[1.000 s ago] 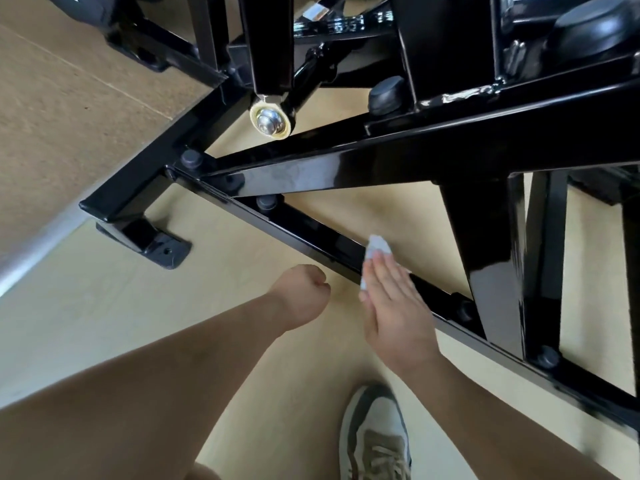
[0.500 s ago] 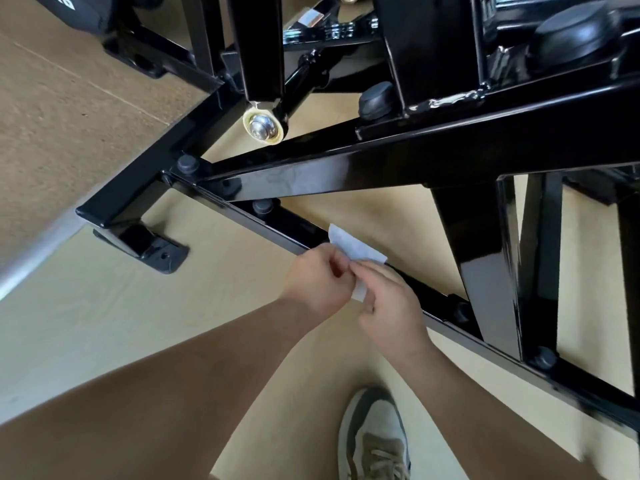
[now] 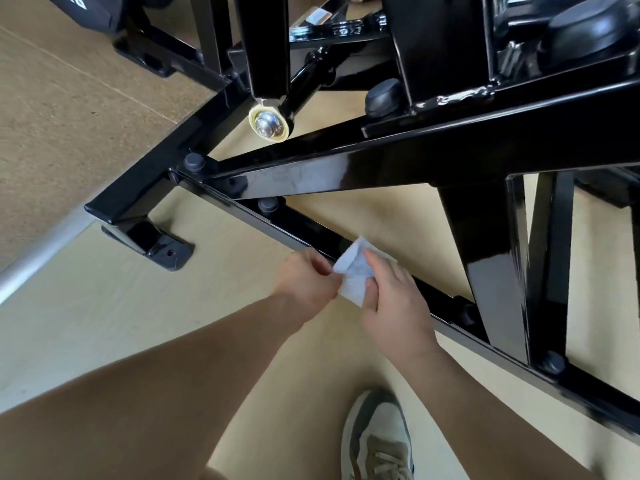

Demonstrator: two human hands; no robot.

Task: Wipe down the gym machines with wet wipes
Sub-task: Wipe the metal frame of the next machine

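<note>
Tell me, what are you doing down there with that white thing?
A person is cleaning a black gym machine. Both hands hold a white wet wipe over the low bar of its frame, near the floor. The left hand pinches one edge and the right hand grips the other side, as if folding or turning it. The wipe is not pressed on the bar right now. A shoe shows below.
</note>
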